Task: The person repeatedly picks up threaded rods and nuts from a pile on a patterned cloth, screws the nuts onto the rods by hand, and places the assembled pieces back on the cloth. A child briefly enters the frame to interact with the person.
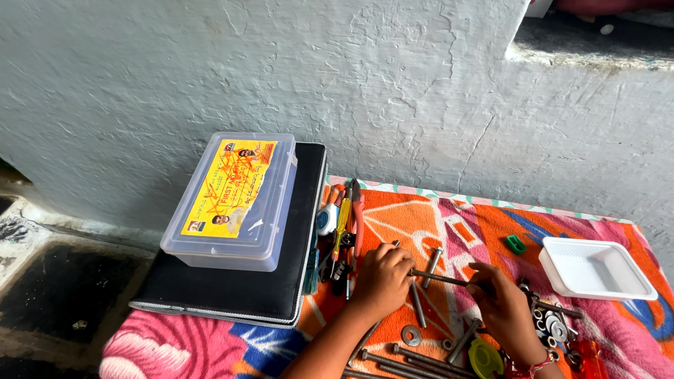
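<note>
Rough whitewashed wall behind a bright patterned cloth. I see the left hand and right hand each pinching an end of a long bolt, mid-cloth. Risk: washers nearby scatter if it drops.

1. I see my left hand and right hand gripping a long bolt between them.
2. More bolts lie below on the patterned cloth.
3. A white tray sits right.
</note>
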